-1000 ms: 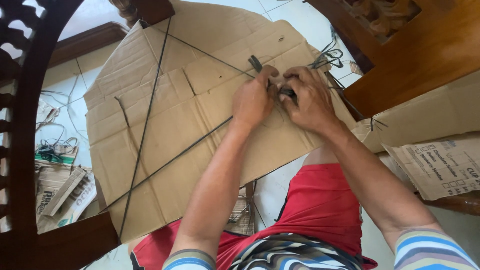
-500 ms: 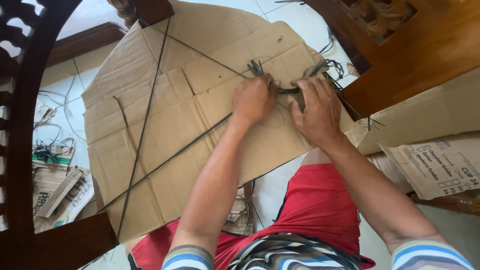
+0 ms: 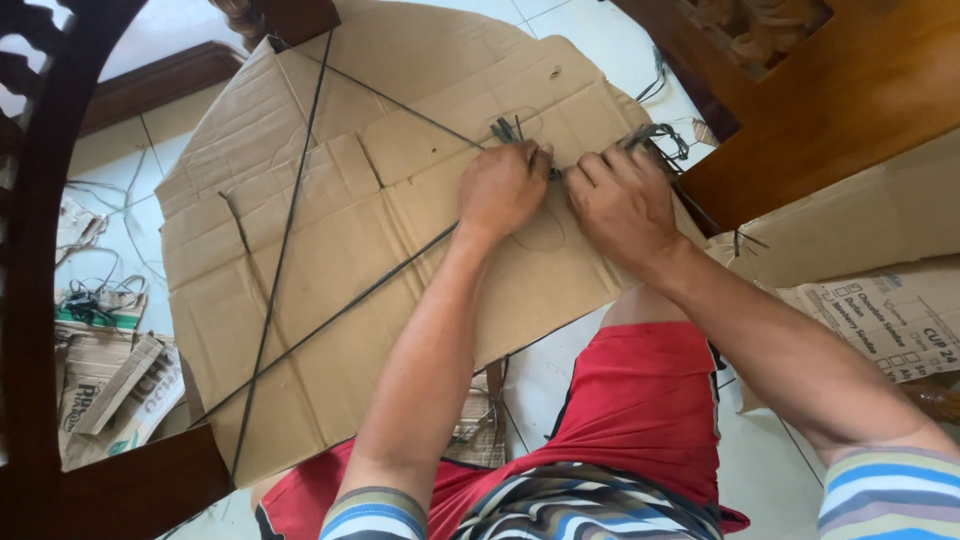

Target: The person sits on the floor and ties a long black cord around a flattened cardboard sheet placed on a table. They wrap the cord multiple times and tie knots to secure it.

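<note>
With the thin dark sticks [image 3: 290, 210] laid crosswise on the flattened cardboard sheet [image 3: 330, 200], the binding at their crossing would hold best if the joint [image 3: 553, 172] is kept pressed flat while it is cinched. The left hand [image 3: 503, 190] is curled nearly closed, fingertips pinching the joint. The right hand [image 3: 622, 200], just beside it, is likewise curled, gripping the dark strands [image 3: 655, 140].

Left hand [image 3: 512, 188] and right hand [image 3: 622, 203] pinch dark wire strands [image 3: 520, 130] together on flattened cardboard [image 3: 330, 200], upper centre of frame.
</note>
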